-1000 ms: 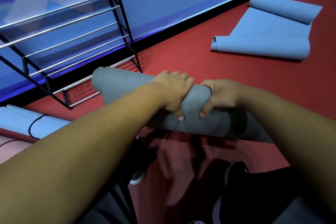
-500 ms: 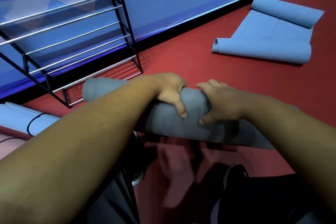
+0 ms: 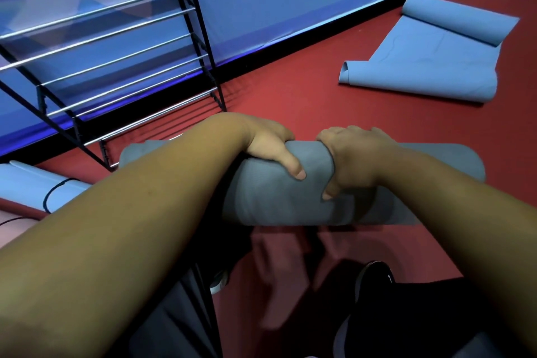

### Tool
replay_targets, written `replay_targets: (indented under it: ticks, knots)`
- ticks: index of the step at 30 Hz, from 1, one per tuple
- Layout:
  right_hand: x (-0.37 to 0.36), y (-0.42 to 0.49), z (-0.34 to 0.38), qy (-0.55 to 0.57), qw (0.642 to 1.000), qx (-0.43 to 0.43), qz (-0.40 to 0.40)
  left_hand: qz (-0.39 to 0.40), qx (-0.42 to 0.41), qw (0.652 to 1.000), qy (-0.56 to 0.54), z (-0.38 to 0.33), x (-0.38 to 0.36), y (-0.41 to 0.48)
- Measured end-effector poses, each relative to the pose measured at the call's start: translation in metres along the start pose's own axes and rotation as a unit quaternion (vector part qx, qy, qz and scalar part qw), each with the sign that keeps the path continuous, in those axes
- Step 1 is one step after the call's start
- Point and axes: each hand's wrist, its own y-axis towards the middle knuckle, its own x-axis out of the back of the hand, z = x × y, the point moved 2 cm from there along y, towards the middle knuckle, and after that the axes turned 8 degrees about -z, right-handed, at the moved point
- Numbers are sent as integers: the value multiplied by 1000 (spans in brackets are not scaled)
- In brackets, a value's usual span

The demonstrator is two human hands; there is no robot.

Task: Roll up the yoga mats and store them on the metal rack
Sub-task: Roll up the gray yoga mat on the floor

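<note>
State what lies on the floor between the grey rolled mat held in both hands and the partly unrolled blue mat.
Nothing but bare red floor separates the grey mat from the blue mat, as the head view shows.

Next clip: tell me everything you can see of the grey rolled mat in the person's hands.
The grey yoga mat is rolled into a thick tube, matte and soft-looking, dented where it is gripped. It lies roughly level across the view, its left end toward the foot of the metal rack. The left hand and right hand grip it side by side near its middle, fingers curled over the top. It appears to be held above the red floor.
</note>
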Motion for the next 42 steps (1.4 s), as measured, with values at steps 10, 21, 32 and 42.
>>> replay_targets:
  ticks: [10, 21, 32, 42]
  knots:
    - [9, 0, -22, 255, 964, -35, 66, -173, -50, 932, 315, -34, -23, -16]
    - [12, -7, -14, 229, 972, -13, 59, -144, -34, 968, 200, -25, 2, -12]
    - [-7, -16, 0, 3, 1000, 23, -2, -32, 24, 998, -43, 11, 19, -7]
    - [-1, -12, 10, -7, 998, 35, -49, 88, 46, 983, -153, 24, 9, -13]
